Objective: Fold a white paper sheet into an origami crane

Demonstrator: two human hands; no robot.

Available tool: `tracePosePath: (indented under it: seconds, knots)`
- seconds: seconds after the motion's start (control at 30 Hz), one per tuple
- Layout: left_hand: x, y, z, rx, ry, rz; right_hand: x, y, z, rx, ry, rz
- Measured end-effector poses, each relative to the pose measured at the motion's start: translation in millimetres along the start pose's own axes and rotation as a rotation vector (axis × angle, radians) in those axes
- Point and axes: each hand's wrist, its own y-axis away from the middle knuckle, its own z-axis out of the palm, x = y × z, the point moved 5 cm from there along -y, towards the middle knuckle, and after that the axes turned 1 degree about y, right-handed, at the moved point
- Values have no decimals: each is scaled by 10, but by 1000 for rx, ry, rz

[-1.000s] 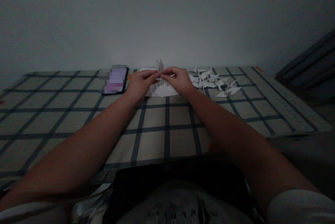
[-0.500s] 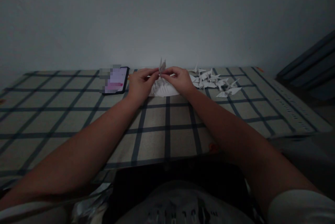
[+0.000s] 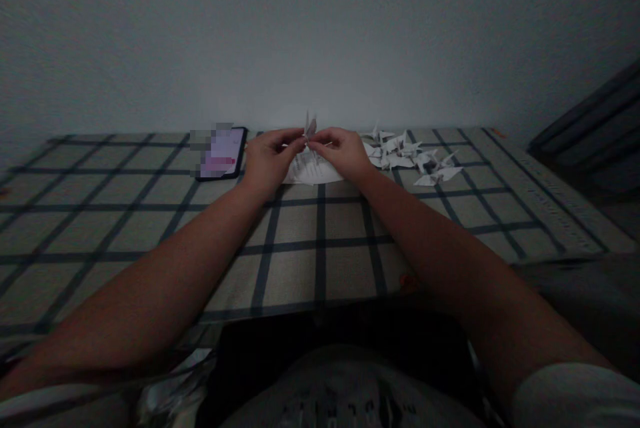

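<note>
A small folded piece of white paper (image 3: 311, 127) stands upright between my two hands, its pointed tips facing up. My left hand (image 3: 270, 156) pinches its lower part from the left with thumb and fingertips. From the right, my right hand (image 3: 343, 152) pinches the same part, so the fingertips of both hands nearly meet. Below the hands a printed white sheet (image 3: 313, 171) lies flat on the cloth, partly covered by them. Right of my right hand lies a pile of folded paper cranes (image 3: 400, 150).
A phone (image 3: 223, 153) with a lit screen lies left of my left hand. A checked tablecloth (image 3: 295, 261) covers the table, which stands against a pale wall (image 3: 320, 35). Dark folded fabric (image 3: 595, 128) hangs at the far right.
Both hands stay almost in place, still pinching the folded paper. Its upright tips look slightly shifted. The phone and the cranes have not moved.
</note>
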Motion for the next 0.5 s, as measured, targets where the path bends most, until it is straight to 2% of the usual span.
tracePosePath:
  seconds: [0.17,0.33,0.5]
  knots:
    - [56,3,-11,-10,-78,70,5,-8,-4,-4,-37,30]
    - [-52,-7,21,23,12,37,54,-22,36,-1,-131,35]
    - [-86,-17,65,-12,91,24,89,-14,63,-4,-189,31]
